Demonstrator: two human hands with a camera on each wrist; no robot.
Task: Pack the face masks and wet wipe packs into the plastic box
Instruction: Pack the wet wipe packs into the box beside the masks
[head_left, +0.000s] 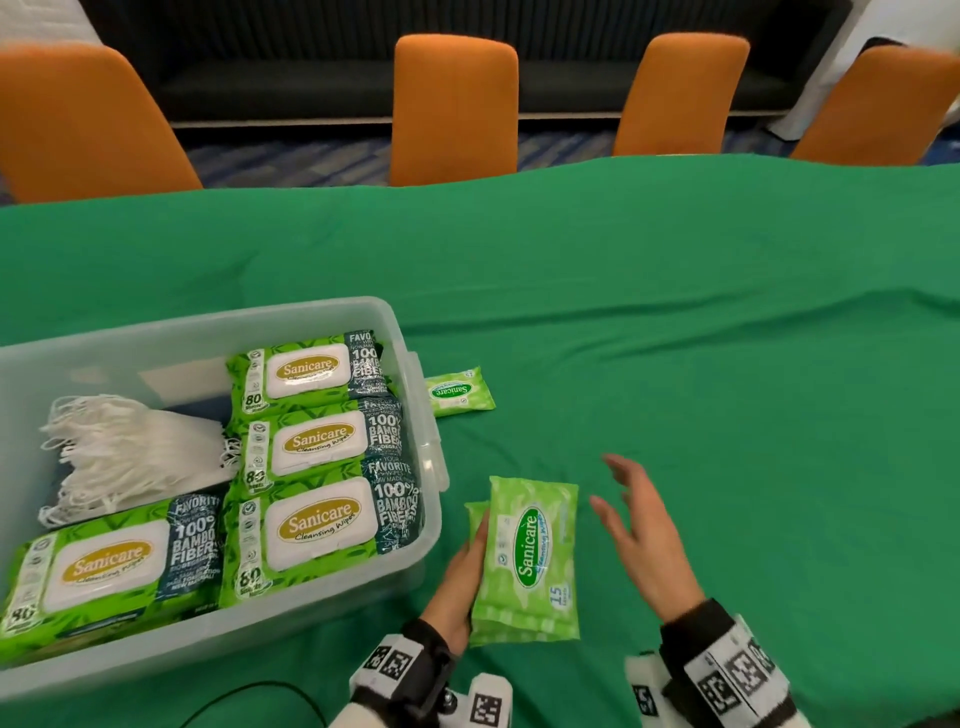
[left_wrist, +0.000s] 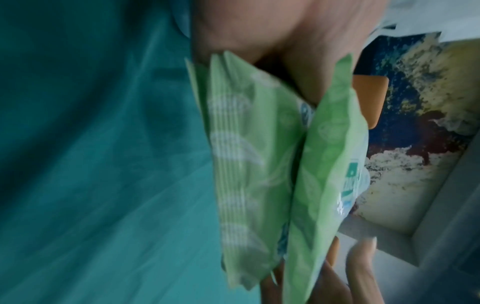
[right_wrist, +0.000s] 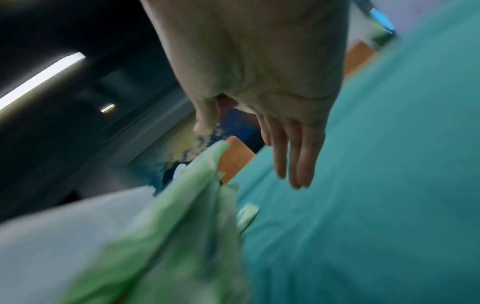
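Note:
My left hand (head_left: 467, 571) grips a stack of small light-green wet wipe packs (head_left: 530, 561) just right of the clear plastic box (head_left: 332, 307). In the left wrist view, the packs (left_wrist: 249, 154) stand on edge with my fingers (left_wrist: 361, 267) behind them. My right hand (head_left: 639, 535) hovers open to the right of the stack, fingers spread, touching nothing; the right wrist view shows its fingers (right_wrist: 298, 160) straight. The box holds several large wipe packs (head_left: 317, 525) and a pile of white face masks (head_left: 130, 452). One more small pack (head_left: 457, 391) lies on the cloth against the box's right side.
A green cloth (head_left: 675, 338) covers the table, bare to the right and behind my hands. Orange chairs (head_left: 454, 104) line the far edge. A black cable (head_left: 249, 696) lies near the front edge, below the box.

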